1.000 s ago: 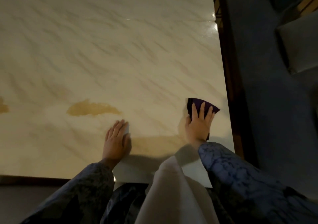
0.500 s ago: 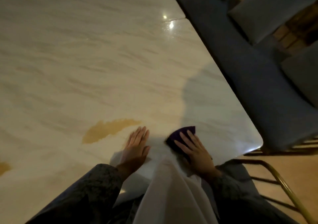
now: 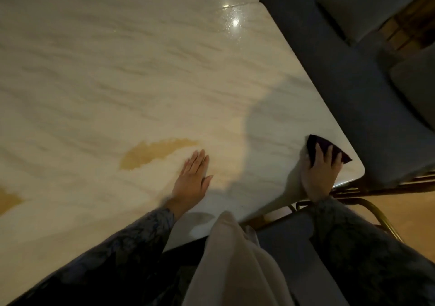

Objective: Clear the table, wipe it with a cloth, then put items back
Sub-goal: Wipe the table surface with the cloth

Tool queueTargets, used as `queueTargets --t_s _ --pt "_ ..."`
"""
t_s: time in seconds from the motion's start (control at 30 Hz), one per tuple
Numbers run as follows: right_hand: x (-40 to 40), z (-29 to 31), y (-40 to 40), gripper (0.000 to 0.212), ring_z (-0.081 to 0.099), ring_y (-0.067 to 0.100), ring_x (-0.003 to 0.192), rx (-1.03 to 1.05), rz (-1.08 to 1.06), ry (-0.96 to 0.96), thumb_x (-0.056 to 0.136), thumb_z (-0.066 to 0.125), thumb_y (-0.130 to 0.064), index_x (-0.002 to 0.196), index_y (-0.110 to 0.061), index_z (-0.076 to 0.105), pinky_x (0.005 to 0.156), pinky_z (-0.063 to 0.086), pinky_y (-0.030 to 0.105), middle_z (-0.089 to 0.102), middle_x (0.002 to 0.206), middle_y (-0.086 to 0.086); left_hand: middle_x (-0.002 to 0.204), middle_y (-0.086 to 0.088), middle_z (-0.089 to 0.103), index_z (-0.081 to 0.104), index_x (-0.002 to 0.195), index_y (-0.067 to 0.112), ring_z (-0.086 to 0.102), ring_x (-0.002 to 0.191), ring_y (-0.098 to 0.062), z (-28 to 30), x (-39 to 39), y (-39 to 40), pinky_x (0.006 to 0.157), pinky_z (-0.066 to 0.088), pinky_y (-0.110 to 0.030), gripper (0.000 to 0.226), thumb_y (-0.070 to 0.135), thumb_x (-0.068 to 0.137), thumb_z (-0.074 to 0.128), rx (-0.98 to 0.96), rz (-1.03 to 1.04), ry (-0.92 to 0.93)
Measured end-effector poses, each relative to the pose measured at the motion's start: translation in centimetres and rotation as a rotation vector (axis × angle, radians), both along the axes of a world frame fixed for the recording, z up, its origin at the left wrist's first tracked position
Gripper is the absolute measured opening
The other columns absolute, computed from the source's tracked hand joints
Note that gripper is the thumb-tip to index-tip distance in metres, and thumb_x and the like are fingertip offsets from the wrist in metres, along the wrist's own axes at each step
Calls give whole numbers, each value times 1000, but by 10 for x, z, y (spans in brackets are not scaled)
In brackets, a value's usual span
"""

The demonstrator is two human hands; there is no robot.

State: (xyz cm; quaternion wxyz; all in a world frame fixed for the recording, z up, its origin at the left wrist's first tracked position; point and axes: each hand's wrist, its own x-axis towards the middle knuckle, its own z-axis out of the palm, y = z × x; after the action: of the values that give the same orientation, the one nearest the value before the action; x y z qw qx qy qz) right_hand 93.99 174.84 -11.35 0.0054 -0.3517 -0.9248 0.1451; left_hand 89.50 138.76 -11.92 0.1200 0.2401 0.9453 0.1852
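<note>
Marble-patterned pale table (image 3: 117,70): my left hand (image 3: 191,178) lies flat, fingers straight; my right hand (image 3: 317,176) presses dark purple folded cloth (image 3: 316,146), lower right corner.

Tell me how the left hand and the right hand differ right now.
The left hand lies flat and bare on the table, while the right hand presses on the dark cloth. The left hand sits beside the amber stain, away from the edges; the right hand works at the table's corner, near the blue chair. Both have straight fingers and wear patterned sleeves.
</note>
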Motion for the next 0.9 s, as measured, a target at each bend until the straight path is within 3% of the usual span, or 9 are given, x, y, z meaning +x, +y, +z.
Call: queueTargets --t_s 0.07,0.2,0.33,0.4,0.5,0.6,0.7,0.8,0.9 --pt "10 -2 -25 49 15 43 145 26 85 36 101 44 -35 147 -19 39 118 10 58 30 156 18 162 2 0 15 155 14 -8 150 -13 -1 4 -7 122 -1 -32 70 53 97 15 20 6 2" --pt "34 -1 -100 58 12 42 146 5 333 37 96 28 -46 147 -21 40 119 11 55 29 156 17 162 5 8 24 153 14 -2 150 -12 -1 23 -31 122 0 -34 59 42 101 23 110 80 49" --pt "49 -3 -192 57 15 44 145 -23 524 50 99 25 -50 145 -22 43 118 10 54 32 155 16 162 2 14 29 152 15 1 151 -15 3 38 -67 122 -3 -35 54 35 102 28 94 133 111" --pt "49 -10 -239 52 19 44 143 25 629 40 95 44 -44 144 -24 46 116 13 54 37 153 15 161 -1 16 30 151 14 1 151 -16 4 40 -94 122 -5 -36 54 36 102 29 66 188 120" --pt "40 -15 -301 72 30 42 138 48 763 20 72 78 -36 139 -26 51 116 22 54 47 146 12 161 -3 17 29 151 15 -2 150 -14 6 40 -141 121 -7 -35 56 40 101 30 28 265 125" --pt "37 -12 -332 65 33 40 139 73 834 19 77 72 -34 138 -25 51 115 24 54 47 146 12 162 -1 15 28 152 16 -4 150 -12 11 35 -187 121 -5 -38 60 46 100 28 11 265 110" --pt "42 -10 -335 54 19 35 146 -24 736 111 93 42 -38 144 -21 44 117 17 51 35 154 10 162 1 12 27 153 18 -4 150 -12 13 30 -233 122 -3 -41 60 46 100 32 32 254 104" --pt "41 -14 -324 53 14 36 147 -53 456 136 97 43 -32 148 -17 38 118 18 50 29 157 12 162 1 13 29 152 16 -3 150 -12 12 26 -275 122 0 -42 62 49 99 30 19 256 107" --pt "20 -10 -307 52 19 44 144 -39 158 153 98 40 -34 145 -10 43 118 16 54 34 152 22 162 -4 14 30 151 12 -2 149 -12 8 29 -307 121 0 -38 73 58 96 20 -16 277 87"
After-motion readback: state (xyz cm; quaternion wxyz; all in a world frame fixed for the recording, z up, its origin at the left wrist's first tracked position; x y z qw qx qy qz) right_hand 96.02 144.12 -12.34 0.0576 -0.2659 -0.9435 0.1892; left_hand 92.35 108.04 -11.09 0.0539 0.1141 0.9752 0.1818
